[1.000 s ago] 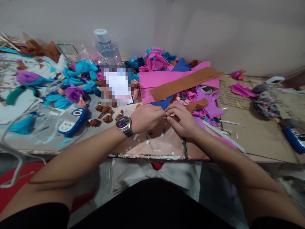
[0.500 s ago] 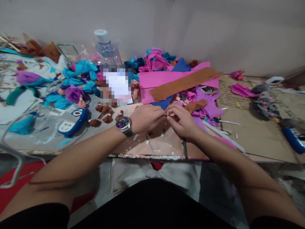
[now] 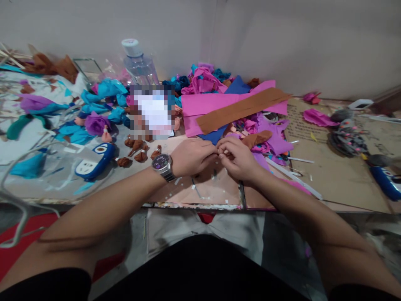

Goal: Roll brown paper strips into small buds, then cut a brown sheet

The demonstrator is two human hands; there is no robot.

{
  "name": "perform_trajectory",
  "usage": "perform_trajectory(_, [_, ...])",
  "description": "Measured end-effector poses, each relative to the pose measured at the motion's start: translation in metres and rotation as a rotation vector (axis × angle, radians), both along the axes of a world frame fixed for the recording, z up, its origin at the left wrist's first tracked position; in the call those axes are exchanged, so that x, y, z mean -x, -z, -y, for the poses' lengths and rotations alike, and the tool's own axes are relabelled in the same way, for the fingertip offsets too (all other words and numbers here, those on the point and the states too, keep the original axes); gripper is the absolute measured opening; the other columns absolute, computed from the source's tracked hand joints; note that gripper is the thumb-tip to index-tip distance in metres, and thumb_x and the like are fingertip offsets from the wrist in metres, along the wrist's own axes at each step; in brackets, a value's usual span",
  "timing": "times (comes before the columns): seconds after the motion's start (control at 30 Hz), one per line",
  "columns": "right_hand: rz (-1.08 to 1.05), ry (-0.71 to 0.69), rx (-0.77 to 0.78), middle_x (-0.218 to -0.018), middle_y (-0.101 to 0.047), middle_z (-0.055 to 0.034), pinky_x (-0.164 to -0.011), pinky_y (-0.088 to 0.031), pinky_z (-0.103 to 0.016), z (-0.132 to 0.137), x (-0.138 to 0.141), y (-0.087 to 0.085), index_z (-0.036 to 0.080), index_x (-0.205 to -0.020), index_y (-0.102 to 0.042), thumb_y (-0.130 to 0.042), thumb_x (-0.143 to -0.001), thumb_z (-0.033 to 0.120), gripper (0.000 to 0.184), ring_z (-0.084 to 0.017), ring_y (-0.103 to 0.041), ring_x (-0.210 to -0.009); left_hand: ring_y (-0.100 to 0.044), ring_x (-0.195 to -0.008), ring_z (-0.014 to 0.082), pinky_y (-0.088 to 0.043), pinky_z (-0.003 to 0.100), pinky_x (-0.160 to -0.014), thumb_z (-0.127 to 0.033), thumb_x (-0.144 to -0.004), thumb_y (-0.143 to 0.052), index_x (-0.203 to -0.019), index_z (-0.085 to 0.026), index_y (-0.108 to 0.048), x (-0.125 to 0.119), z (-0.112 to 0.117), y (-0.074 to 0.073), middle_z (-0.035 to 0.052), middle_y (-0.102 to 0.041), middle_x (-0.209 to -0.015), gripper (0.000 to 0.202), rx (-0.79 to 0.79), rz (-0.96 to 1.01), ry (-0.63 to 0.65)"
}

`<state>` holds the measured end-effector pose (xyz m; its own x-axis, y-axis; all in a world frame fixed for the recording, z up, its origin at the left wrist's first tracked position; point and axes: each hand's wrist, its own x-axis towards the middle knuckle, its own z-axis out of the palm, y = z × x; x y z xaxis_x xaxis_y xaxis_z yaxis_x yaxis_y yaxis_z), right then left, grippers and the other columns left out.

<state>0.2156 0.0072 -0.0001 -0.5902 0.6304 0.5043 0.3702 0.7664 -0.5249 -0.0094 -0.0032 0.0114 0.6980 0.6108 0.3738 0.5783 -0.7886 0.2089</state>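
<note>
Fingers of the left hand [image 3: 190, 157] and right hand [image 3: 240, 159] meet at the tips, bent as if pinching; I cannot tell what they grasp, if anything. Just beyond the right hand, a brown paper piece [image 3: 257, 139] lies among bright scraps [image 3: 277, 137]. A slack pinch could drop something small among white bits [image 3: 193, 187] littering the table [image 3: 219, 195].

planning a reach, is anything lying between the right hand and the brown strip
Yes, low clutter: blue paper and scraps lie between the right hand and the brown strip. Nothing tall visibly blocks it.
</note>
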Motion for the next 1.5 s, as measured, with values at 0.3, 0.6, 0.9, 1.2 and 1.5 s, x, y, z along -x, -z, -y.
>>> perform_trajectory(0.3, [-0.057, 0.013, -0.054, -0.100, -0.072, -0.0084, -0.088, -0.055, -0.044, -0.001, -0.003, 0.002, 0.023, -0.092, -0.066, -0.067, -0.091, 0.019, 0.004, -0.024, -0.068, -0.095, -0.072, -0.097, 0.0218, -0.051, 0.033, -0.082, -0.031, -0.107, -0.045, -0.103, -0.016, -0.072, 0.001, -0.001, 0.002, 0.0098, -0.077, -0.101, 0.031, 0.024, 0.033, -0.029])
perform_trajectory(0.6, [-0.062, 0.008, -0.079, -0.099, -0.072, -0.0075, -0.088, -0.054, -0.044, -0.001, -0.002, 0.001, 0.024, -0.089, -0.064, -0.066, -0.090, 0.018, 0.006, -0.024, -0.068, -0.094, -0.069, -0.088, 0.0222, -0.049, 0.033, -0.077, -0.031, -0.103, -0.049, -0.100, -0.016, -0.070, 0.000, 0.004, -0.010, 0.0084, -0.075, -0.092, 0.026, 0.194, 0.082, 0.005])
perform_trajectory(0.9, [-0.075, 0.000, -0.063, -0.095, -0.073, -0.0070, -0.086, -0.055, -0.043, 0.000, -0.001, -0.001, 0.024, -0.089, -0.065, -0.066, -0.091, 0.019, 0.005, -0.023, -0.069, -0.091, -0.067, -0.079, 0.0210, -0.046, 0.032, -0.072, -0.031, -0.102, -0.047, -0.088, -0.017, -0.069, 0.003, 0.002, -0.016, 0.0066, -0.073, -0.083, 0.029, 0.246, 0.059, 0.002])
perform_trajectory(1.2, [-0.110, 0.059, -0.019, -0.092, -0.074, -0.0069, -0.085, -0.053, -0.043, -0.002, -0.004, 0.000, 0.023, -0.083, -0.064, -0.066, -0.088, 0.020, 0.006, -0.024, -0.069, -0.089, -0.072, -0.083, 0.0229, -0.047, 0.034, -0.071, -0.026, -0.093, -0.054, -0.097, -0.019, -0.075, 0.007, -0.003, -0.010, 0.0078, -0.078, -0.093, 0.023, 0.191, 0.014, -0.135])
perform_trajectory(1.5, [-0.141, 0.113, -0.016, -0.092, -0.073, -0.0063, -0.085, -0.054, -0.043, -0.004, -0.009, -0.002, 0.024, -0.082, -0.063, -0.066, -0.088, 0.022, 0.007, -0.024, -0.069, -0.090, -0.066, -0.067, 0.0217, -0.041, 0.033, -0.061, -0.021, -0.088, -0.052, -0.089, -0.021, -0.075, 0.011, -0.008, -0.007, 0.0055, -0.075, -0.077, 0.024, 0.108, -0.040, -0.299])
